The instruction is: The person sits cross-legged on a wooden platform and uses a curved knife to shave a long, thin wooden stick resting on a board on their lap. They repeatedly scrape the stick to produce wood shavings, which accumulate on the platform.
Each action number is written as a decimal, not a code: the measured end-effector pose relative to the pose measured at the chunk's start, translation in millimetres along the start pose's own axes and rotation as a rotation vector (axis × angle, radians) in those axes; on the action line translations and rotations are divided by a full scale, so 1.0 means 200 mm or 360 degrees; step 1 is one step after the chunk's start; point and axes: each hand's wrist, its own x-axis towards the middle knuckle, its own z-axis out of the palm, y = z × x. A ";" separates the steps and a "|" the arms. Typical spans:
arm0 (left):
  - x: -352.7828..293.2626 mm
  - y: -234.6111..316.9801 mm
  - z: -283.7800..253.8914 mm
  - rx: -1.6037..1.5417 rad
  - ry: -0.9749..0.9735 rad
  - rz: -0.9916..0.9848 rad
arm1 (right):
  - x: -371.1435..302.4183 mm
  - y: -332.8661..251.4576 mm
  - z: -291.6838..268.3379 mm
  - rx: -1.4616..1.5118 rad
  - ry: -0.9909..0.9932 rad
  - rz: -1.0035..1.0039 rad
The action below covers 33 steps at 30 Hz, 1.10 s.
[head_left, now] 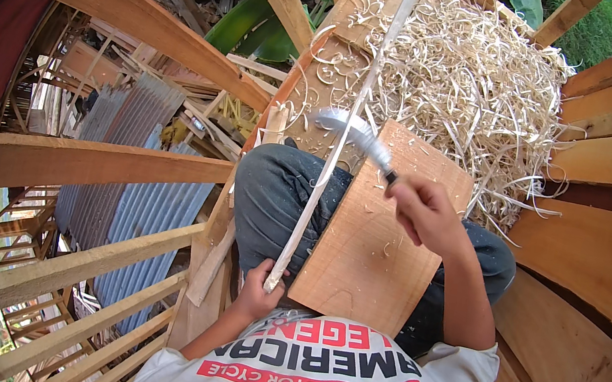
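A long, pale strip of wood (321, 181) slants from my left side up to the far edge of the platform. My left hand (259, 290) is closed around its near end. In my right hand (425, 213) is a curved knife (360, 134), a sickle-like blade with a dark handle, somewhat blurred. The blade lies at the strip, past my left knee; whether it touches the wood I cannot tell. Across my lap rests a flat wooden board (377, 251), with a few small shavings on it. My right hand is just above this board.
A thick heap of curly wood shavings (467, 97) covers the platform ahead. Wooden rails (95, 170) stand along the left, and slanted planks (596, 248) line the right. Corrugated metal sheets (153, 234) and scrap timber lie below on the left, with green leaves (256, 29) beyond.
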 end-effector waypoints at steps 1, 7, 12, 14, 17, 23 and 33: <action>0.00 0.00 0.00 0.0005 -0.0012 -0.0001 | 0.01 0.05 0.01 -0.0199 -0.0067 -0.0170; -0.01 0.00 0.00 -0.0027 0.0000 0.0012 | 0.02 -0.02 0.00 0.0166 0.0249 -0.0119; 0.00 0.01 -0.02 -0.0017 -0.0085 -0.0081 | 0.03 0.02 0.01 0.0024 0.0565 -0.0420; 0.00 0.02 -0.01 -0.0012 -0.0088 -0.0085 | 0.05 0.09 0.09 -0.0493 0.0928 -0.0649; 0.00 0.02 -0.01 -0.0069 -0.0025 -0.0008 | 0.07 0.06 0.09 -0.0597 0.0972 -0.0808; 0.00 0.00 -0.01 -0.0055 -0.0027 -0.0028 | 0.01 -0.04 0.05 -0.0451 -0.0103 0.0023; -0.01 0.00 -0.01 -0.0068 -0.0043 -0.0051 | 0.03 -0.01 0.03 -0.0137 0.0050 -0.0142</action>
